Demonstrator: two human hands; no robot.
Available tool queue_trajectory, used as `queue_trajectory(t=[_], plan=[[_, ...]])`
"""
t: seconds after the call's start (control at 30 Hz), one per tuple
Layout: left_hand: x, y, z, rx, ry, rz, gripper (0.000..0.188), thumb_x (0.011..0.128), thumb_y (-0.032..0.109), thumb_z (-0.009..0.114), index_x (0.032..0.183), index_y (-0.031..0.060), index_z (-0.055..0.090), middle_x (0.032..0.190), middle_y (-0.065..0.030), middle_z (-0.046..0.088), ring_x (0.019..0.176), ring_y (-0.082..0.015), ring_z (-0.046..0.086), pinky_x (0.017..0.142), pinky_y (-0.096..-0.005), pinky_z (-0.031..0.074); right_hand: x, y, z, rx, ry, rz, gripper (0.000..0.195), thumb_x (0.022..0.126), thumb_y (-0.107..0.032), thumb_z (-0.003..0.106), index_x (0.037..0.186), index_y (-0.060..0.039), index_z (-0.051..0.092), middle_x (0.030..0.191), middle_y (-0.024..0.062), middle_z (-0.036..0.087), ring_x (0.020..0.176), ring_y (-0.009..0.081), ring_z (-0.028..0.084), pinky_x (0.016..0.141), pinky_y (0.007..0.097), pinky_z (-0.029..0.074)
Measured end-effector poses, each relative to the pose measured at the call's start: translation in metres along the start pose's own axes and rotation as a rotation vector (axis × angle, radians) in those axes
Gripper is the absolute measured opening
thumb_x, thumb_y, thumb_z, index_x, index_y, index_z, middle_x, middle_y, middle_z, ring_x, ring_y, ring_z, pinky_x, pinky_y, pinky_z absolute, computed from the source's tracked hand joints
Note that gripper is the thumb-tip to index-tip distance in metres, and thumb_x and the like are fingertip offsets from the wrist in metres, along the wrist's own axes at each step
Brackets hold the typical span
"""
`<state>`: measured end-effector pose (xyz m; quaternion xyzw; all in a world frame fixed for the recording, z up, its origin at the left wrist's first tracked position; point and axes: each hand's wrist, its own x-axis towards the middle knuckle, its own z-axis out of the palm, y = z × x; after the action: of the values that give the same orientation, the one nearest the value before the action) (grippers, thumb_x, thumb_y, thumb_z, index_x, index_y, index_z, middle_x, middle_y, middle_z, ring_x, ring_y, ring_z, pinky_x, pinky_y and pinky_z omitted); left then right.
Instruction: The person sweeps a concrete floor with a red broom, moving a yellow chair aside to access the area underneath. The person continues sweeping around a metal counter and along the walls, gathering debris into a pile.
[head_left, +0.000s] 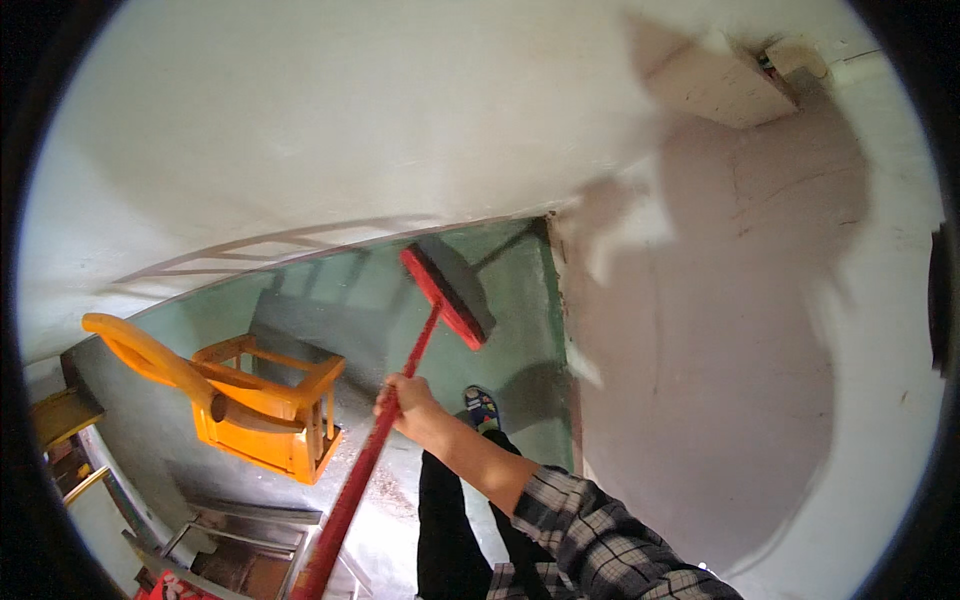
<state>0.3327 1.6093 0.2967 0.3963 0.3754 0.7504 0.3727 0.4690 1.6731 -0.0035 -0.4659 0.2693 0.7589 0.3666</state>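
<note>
My right hand (405, 403), at the end of a plaid sleeve, is closed around the red pole of a long-handled broom (442, 298). The broom's red head lies slantwise over the green floor near the corner of the walls, its bristles mostly hidden beneath it. From my hand the pole runs down to the lower left edge of the picture. My left hand is out of view. To the left of the pole is an orange-yellow wooden chair (255, 431) with a curved back.
A metal-framed chair (255, 517) stands at the lower left, beside shelving and a red item. Walls (720, 337) bound the floor ahead and to the right. Small debris (386, 484) is scattered on the floor between the orange chair and my legs. A box-like object (724, 90) is at the upper right.
</note>
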Motion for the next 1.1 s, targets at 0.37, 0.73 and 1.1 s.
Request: queue_trajectory(t=[0.37,0.73,1.1], plan=[[0.013,-0.076,-0.017,0.089,0.179,-0.168,0.028,0.084,0.018,0.059,0.072,0.0117,0.034,0.048,0.0033,0.03,0.039,-0.0078,0.027,0.045,-0.0248,0.027,0.07,-0.054,-0.033,-0.01,0.313,-0.243,0.005,0.08,-0.007,0.045,0.078,-0.0081,0.04,0.061,0.0055,0.04,0.049,0.0193,0.043,0.043,0.032,0.038],[-0.053,0.048,-0.099,-0.086,0.045,-0.144,0.03,0.084,0.015,0.045,0.056,0.0138,0.035,0.052,-0.0006,0.039,0.047,-0.0143,0.044,0.049,-0.0301,0.039,-0.005,0.019,-0.026,-0.005,0.244,-0.056,0.009,0.079,-0.004,0.048,0.074,-0.0085,0.042,0.058,0.0058,0.042,0.048,0.0196,0.045,0.046,0.0369,0.041],[-0.014,-0.005,-0.072,0.21,0.272,-0.033,0.026,0.08,0.006,0.044,0.061,0.0136,0.029,0.049,0.0027,0.028,0.043,-0.009,0.023,0.048,-0.0289,0.028,0.07,0.059,0.011,-0.018,0.308,-0.107,0.012,0.08,-0.009,0.047,0.072,-0.013,0.039,0.056,0.0042,0.035,0.047,0.0177,0.04,0.042,0.0344,0.037]])
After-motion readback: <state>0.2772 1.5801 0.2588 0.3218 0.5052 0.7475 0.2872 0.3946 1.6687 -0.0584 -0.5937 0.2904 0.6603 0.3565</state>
